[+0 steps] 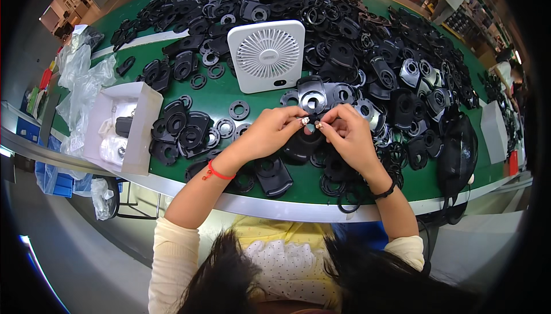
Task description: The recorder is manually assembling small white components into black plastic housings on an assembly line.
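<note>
My left hand [280, 130] and my right hand [348, 135] meet above the heap in the middle of the table. Thumbs and fingertips of both are pinched on a small black part [313, 118], which seems ring-shaped; the fingers cover most of it. Just beyond them lies a black plate with a shiny metal ring [313, 102]. Under my hands rests a dark curved cover [299, 146]. Another black cover [272, 176] sits near the table's front edge, below my left wrist. Flat black rings [239, 110] lie loose to the left of my left hand.
A white square fan [267, 56] stands beyond my hands. Black covers and rings pile across the green table [344, 199]. At left is an open white box [150, 110] with bagged items beside clear plastic bags [86, 90]; at right, a black bag [457, 156]. Other people are in the background.
</note>
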Action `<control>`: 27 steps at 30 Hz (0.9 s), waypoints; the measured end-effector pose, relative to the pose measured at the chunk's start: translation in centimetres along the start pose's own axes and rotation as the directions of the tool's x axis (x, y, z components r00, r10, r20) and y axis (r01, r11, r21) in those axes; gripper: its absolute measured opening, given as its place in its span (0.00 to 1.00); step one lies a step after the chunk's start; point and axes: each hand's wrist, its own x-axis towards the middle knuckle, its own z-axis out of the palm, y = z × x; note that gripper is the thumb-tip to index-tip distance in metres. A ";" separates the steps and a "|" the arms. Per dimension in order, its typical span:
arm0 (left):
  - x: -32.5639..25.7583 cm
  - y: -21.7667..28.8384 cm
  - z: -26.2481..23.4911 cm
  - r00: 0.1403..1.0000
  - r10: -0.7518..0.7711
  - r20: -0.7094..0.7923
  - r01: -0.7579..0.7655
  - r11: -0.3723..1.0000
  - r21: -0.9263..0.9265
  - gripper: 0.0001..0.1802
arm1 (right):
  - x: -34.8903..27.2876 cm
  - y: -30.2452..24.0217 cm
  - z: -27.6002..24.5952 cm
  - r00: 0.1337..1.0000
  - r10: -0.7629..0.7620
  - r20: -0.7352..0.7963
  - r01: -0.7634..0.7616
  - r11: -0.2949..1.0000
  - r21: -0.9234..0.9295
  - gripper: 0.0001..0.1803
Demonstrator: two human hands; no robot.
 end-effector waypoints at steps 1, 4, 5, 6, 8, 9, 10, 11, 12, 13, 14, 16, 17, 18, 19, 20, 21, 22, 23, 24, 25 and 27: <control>0.1 -0.5 0.1 0.997 0.073 0.006 -0.073 0.997 0.040 0.14 | 0.0 0.1 0.0 0.995 -0.098 -0.018 0.096 0.990 -0.103 0.07; -0.1 0.1 0.1 0.989 0.140 0.047 -0.143 0.986 0.087 0.12 | 0.0 -0.4 0.1 1.000 0.013 0.018 -0.012 0.998 -0.068 0.06; -0.2 0.4 0.1 0.988 0.134 0.078 -0.141 0.985 0.095 0.11 | -0.1 -0.6 0.2 1.000 0.014 0.018 -0.013 0.998 -0.068 0.06; -0.2 0.5 0.2 0.988 0.133 0.080 -0.140 0.986 0.090 0.11 | -0.1 -0.8 0.3 0.998 0.046 0.039 -0.044 0.999 -0.029 0.06; -0.2 0.5 0.3 0.987 0.137 0.087 -0.144 0.986 0.087 0.12 | -0.2 -0.9 0.2 0.995 0.076 0.060 -0.077 0.997 0.009 0.06; -0.3 0.5 0.2 0.986 0.139 0.093 -0.147 0.986 0.084 0.12 | -0.2 -0.8 0.0 0.992 0.104 0.075 -0.106 0.994 0.023 0.06; -0.3 0.3 0.3 0.986 0.139 0.092 -0.146 0.986 0.085 0.12 | -0.2 -0.8 0.0 0.987 0.132 0.091 -0.136 0.990 0.038 0.06; -0.2 -0.1 0.3 0.986 0.148 0.077 -0.152 0.987 0.056 0.12 | -0.2 -0.8 0.0 0.987 0.131 0.092 -0.135 0.990 0.038 0.06; -0.1 -0.4 0.4 0.986 0.157 0.063 -0.159 0.987 0.026 0.12 | -0.1 -0.7 0.0 0.987 0.134 0.092 -0.139 0.989 0.054 0.06; -0.1 -0.5 0.4 0.986 0.157 0.063 -0.159 0.987 0.026 0.12 | -0.1 -0.7 0.0 0.986 0.136 0.092 -0.142 0.987 0.070 0.07; -0.1 -0.5 0.5 0.989 0.147 0.033 -0.146 0.989 -0.024 0.11 | -0.1 -0.8 0.0 0.986 0.135 0.092 -0.142 0.987 0.071 0.07; 0.0 -0.4 0.5 0.991 0.136 0.005 -0.136 0.988 -0.076 0.09 | -0.1 -0.9 0.0 0.982 0.161 0.096 -0.171 0.980 0.105 0.07; 0.0 -0.2 0.4 0.993 0.118 0.016 -0.116 0.989 -0.086 0.09 | -0.1 -0.9 0.0 0.982 0.161 0.095 -0.171 0.980 0.104 0.07; 0.0 0.0 0.3 0.995 0.100 0.026 -0.097 0.991 -0.095 0.09 | -0.2 -0.9 0.1 0.981 0.168 0.097 -0.178 0.977 0.115 0.07; 0.0 0.0 0.2 0.995 0.100 0.026 -0.097 0.991 -0.095 0.09 | -0.2 -0.9 0.1 0.980 0.174 0.099 -0.186 0.974 0.126 0.07; 0.0 0.0 0.2 0.994 0.102 0.040 -0.099 0.992 -0.080 0.09 | -0.2 -0.9 0.1 0.980 0.173 0.099 -0.185 0.975 0.126 0.07; 0.0 0.0 0.1 0.993 0.103 0.053 -0.100 0.993 -0.065 0.10 | -0.2 -0.9 0.1 0.978 0.181 0.107 -0.192 0.977 0.096 0.07; -0.1 0.1 0.1 0.993 0.103 0.052 -0.100 0.993 -0.064 0.10 | -0.1 -0.9 0.1 0.975 0.190 0.115 -0.198 0.978 0.065 0.07; -0.1 0.1 0.2 0.994 0.101 0.031 -0.100 0.995 -0.013 0.09 | -0.2 -0.8 0.2 0.975 0.188 0.116 -0.197 0.978 0.065 0.07; -0.1 0.2 0.3 0.995 0.100 0.013 -0.100 0.994 0.037 0.09 | -0.2 -0.7 0.3 0.973 0.197 0.125 -0.209 0.973 0.094 0.07; 0.0 0.2 0.3 0.995 0.101 0.015 -0.101 0.994 0.036 0.09 | -0.3 -0.6 0.4 0.970 0.204 0.134 -0.221 0.967 0.123 0.07; -0.1 0.5 0.3 0.992 0.125 -0.017 -0.123 0.987 0.103 0.09 | -0.2 -0.7 0.5 0.963 0.216 0.160 -0.237 0.963 0.128 0.07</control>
